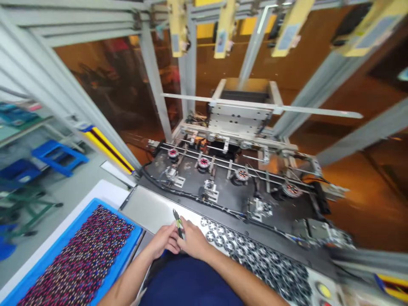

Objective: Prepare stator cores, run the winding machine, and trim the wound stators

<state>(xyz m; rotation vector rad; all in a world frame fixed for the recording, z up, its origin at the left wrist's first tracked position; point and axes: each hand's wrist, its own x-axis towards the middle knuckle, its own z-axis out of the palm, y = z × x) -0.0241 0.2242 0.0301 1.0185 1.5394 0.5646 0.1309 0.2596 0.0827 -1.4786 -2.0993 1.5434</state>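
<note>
My two hands meet at the near edge of the work surface. My right hand (193, 241) is closed round a small pair of pliers (178, 222) with yellow-green handles, whose dark tip points away from me. My left hand (166, 241) is curled with its fingertips pinched against the right hand; what it holds, if anything, is hidden. Just right of my hands lie several round metal motor parts (223, 240) in rows on the surface.
A blue tray (126, 255) full of red-and-dark wound parts sits at the lower left. Beyond my hands a black conveyor (223, 193) carries wound stators (203, 162) on rails toward a metal machine block (240, 114). Aluminium frame posts and amber panels enclose it. Blue stools stand far left.
</note>
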